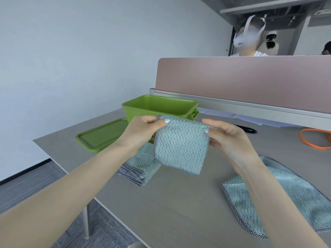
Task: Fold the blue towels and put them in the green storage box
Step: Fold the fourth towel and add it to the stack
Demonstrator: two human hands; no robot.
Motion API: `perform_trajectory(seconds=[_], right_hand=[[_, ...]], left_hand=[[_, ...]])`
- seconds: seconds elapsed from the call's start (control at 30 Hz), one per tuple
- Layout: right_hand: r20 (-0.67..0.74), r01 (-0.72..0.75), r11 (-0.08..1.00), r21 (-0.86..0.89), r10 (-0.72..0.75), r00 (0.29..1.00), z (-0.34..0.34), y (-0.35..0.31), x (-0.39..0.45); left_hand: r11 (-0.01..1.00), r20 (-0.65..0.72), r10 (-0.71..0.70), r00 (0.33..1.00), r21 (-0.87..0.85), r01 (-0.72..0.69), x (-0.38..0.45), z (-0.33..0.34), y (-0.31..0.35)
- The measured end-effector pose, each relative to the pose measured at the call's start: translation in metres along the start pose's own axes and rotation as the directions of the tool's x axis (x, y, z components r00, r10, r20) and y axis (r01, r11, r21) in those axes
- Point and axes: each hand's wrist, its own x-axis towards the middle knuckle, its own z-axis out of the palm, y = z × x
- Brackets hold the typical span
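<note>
A folded blue towel (pixel 180 145) with a checked hem hangs in the air in front of the green storage box (pixel 161 106). My left hand (pixel 143 129) pinches its upper left corner and my right hand (pixel 225 135) pinches its upper right corner. The box stands open behind the towel, and I cannot see its inside. A stack of folded blue towels (pixel 141 167) lies on the table below my left hand. Another blue towel (pixel 286 199) lies spread out at the right, under my right forearm.
The green lid (pixel 102 135) lies flat to the left of the box. The grey table (pixel 179 203) has its left edge near the lid. A pink divider panel (pixel 241 77) closes the back. An orange cable (pixel 311 138) lies at far right. A person sits behind the divider.
</note>
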Motion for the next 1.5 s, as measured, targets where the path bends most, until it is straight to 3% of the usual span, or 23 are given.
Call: perform_trajectory(seconds=[0.1,0.2,0.33,0.47,0.53,0.63,0.73,0.8,0.9,1.03,1.27,1.37,1.43,1.5], right_hand=[[-0.021,0.019,0.994,-0.111,-0.021,1.000,0.000,0.003,0.000],[-0.049,0.071,0.983,-0.170,-0.081,0.996,0.001,0.005,0.002],[-0.042,0.073,0.974,-0.214,-0.084,0.996,-0.002,0.006,0.002],[-0.048,0.083,0.994,-0.069,-0.086,0.995,-0.007,0.007,0.005],[-0.034,0.019,0.995,0.093,-0.016,0.999,-0.006,0.008,0.007],[0.130,-0.197,0.942,0.271,0.167,0.977,0.002,0.011,0.005],[0.307,-0.363,0.889,0.278,0.275,0.911,0.012,0.014,-0.002],[0.339,-0.400,0.890,0.219,0.315,0.886,0.014,0.018,-0.003],[0.245,-0.289,0.945,0.156,0.247,0.938,0.017,0.023,-0.002],[0.072,-0.137,0.967,0.213,0.124,0.990,0.024,0.027,0.000],[-0.130,-0.035,0.995,0.089,0.046,0.990,0.028,0.036,0.002],[-0.234,0.117,0.989,-0.093,-0.136,0.963,0.031,0.039,0.002],[-0.179,0.283,0.917,-0.281,-0.340,0.923,0.032,0.036,-0.003],[0.007,0.450,0.811,-0.374,-0.483,0.876,0.034,0.030,-0.008]], left_hand=[[0.990,-0.147,0.127,0.981,0.087,-0.115,0.000,0.000,0.003],[0.972,-0.200,0.230,0.953,0.092,-0.215,0.000,0.001,0.009],[0.976,-0.100,0.138,0.985,-0.154,-0.152,0.005,0.002,0.012],[0.934,0.069,0.059,0.996,-0.357,-0.031,0.004,0.004,0.014],[0.919,0.131,0.064,0.989,-0.394,-0.007,0.001,0.007,0.015],[0.889,0.159,0.081,0.984,-0.458,0.000,0.001,0.009,0.014],[0.864,0.164,0.096,0.982,-0.504,0.000,0.000,0.010,0.014],[0.852,0.157,0.101,0.982,-0.523,-0.004,-0.001,0.010,0.012],[0.852,0.167,0.072,0.983,-0.523,0.026,-0.001,0.008,0.007],[0.827,0.252,-0.002,0.968,-0.544,0.143,-0.002,0.011,-0.003],[0.809,0.349,-0.137,0.927,-0.501,0.308,-0.010,0.014,-0.012],[0.817,0.281,-0.228,0.932,-0.465,0.340,-0.006,0.013,-0.017],[0.815,0.235,-0.279,0.931,-0.456,0.359,-0.005,0.010,-0.019],[0.818,0.200,-0.302,0.932,-0.448,0.361,-0.003,0.007,-0.021]])
